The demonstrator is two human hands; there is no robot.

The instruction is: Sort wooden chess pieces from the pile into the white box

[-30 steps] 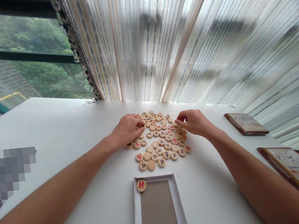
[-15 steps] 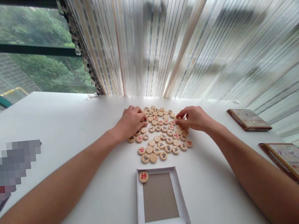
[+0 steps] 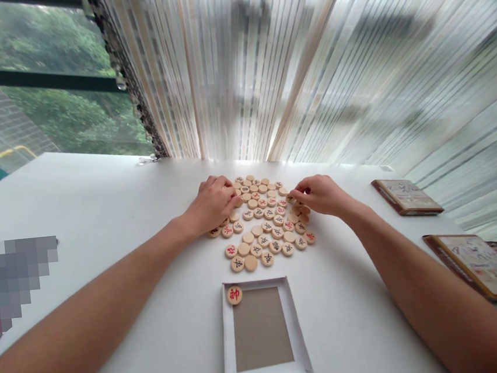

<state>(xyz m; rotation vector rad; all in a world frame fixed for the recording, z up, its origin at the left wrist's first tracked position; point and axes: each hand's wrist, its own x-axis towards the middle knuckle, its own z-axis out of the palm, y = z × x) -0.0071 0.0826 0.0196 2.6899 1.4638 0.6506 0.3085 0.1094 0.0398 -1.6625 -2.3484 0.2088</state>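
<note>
Round wooden xiangqi pieces (image 3: 266,228) lie spread in the middle of the white table, some with red or black characters up, others blank side up. At the left edge of the spread is my left hand (image 3: 215,203), its fingers curled and closed over pieces; what sits under the fingertips is hidden. My right hand (image 3: 319,193), at the right edge, pinches one xiangqi piece (image 3: 290,196) between thumb and fingertips. Closer to me stands a shallow white box tray (image 3: 299,346) with a grey-brown bottom. One red-marked general piece (image 3: 235,294) rests in its far left corner.
Two brown-edged boxes (image 3: 407,196) with printed tops lie along the right side of the table (image 3: 114,211). A blurred-out dark object (image 3: 11,279) is at the left. String curtains (image 3: 230,83) and a window stand behind the table's far edge.
My right fingers have closed more tightly on a piece at the right edge. My left hand has hardly moved. The whole view has shifted slightly.
</note>
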